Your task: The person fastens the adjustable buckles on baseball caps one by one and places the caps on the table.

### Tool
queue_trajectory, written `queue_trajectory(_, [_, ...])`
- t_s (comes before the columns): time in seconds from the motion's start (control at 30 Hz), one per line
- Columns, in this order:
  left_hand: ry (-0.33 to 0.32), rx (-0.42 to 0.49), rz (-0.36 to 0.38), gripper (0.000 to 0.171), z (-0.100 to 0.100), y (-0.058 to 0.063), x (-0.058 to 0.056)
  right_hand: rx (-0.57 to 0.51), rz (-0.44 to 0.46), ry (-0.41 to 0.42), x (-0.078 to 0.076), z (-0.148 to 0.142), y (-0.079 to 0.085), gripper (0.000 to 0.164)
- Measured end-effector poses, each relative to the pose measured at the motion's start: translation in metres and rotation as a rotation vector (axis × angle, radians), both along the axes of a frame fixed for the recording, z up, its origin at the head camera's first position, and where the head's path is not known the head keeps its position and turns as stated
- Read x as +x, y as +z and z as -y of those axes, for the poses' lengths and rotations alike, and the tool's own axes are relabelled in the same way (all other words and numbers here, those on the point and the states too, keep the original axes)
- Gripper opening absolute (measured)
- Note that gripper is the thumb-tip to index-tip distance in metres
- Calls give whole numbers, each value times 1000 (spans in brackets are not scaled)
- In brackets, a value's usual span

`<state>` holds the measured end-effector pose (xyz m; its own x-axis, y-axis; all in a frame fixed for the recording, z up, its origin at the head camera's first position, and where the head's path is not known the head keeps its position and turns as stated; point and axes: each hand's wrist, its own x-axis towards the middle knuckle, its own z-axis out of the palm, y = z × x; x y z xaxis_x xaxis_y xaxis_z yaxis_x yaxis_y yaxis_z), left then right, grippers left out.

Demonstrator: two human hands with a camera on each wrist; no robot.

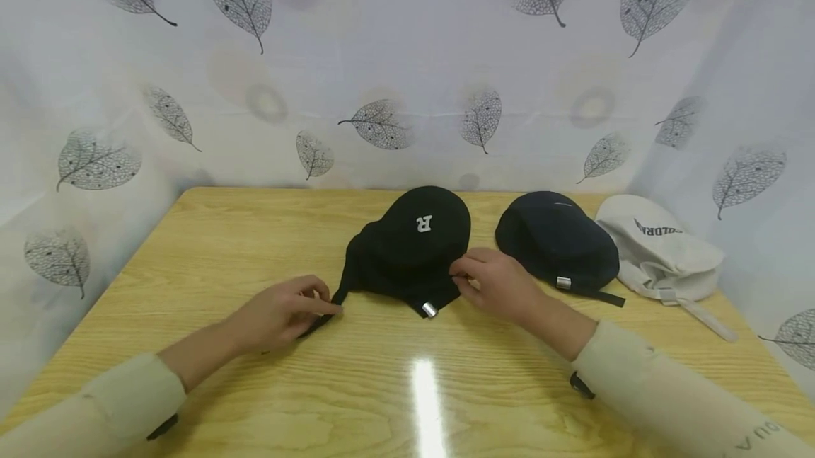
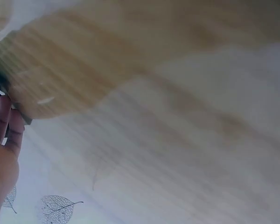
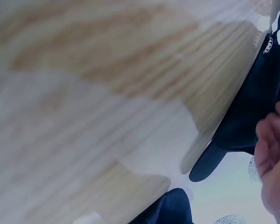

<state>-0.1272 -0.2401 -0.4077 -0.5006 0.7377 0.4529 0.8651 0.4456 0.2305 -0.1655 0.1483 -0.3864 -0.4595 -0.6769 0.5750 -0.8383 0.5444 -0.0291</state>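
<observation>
A black cap (image 1: 425, 214) with a white letter R lies mid-table in the head view, its brim up toward the back. From its left side a black strap (image 1: 343, 287) runs down to my left hand (image 1: 286, 311), which pinches it between thumb and fingers. My right hand (image 1: 499, 284) pinches the cap's lower right edge. A silver buckle (image 1: 429, 310) shows at the cap's near edge. In the right wrist view, bent fingers (image 3: 269, 140) meet the black cloth. The left wrist view catches only part of the left hand (image 2: 4, 135), at its edge.
To the right lies a navy cap (image 1: 554, 238) with a metal buckle and loose strap. Beside it is a white cap (image 1: 668, 253) with dark lettering, its strap trailing forward. A leaf-patterned curtain (image 1: 407, 54) hangs behind the wooden table (image 1: 255, 231).
</observation>
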Motion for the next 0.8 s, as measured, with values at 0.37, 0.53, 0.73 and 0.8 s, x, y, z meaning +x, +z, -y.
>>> queue_trajectory(0.37, [-108, 46, -107, 12, -27, -4, -12, 89, 283, 275, 5, 7, -1, 20])
queue_trajectory(0.53, [-117, 49, -135, 8, -42, -5, -15, 191, 407, 267, 7, 12, 0, 22])
queue_trajectory(0.73, [-96, 88, -114, 18, -57, -3, -18, 234, 441, 237, 8, 15, 2, 21])
queue_trajectory(0.8, [-106, 114, -95, 19, -61, -2, -18, 241, 455, 237, 8, 15, 2, 21])
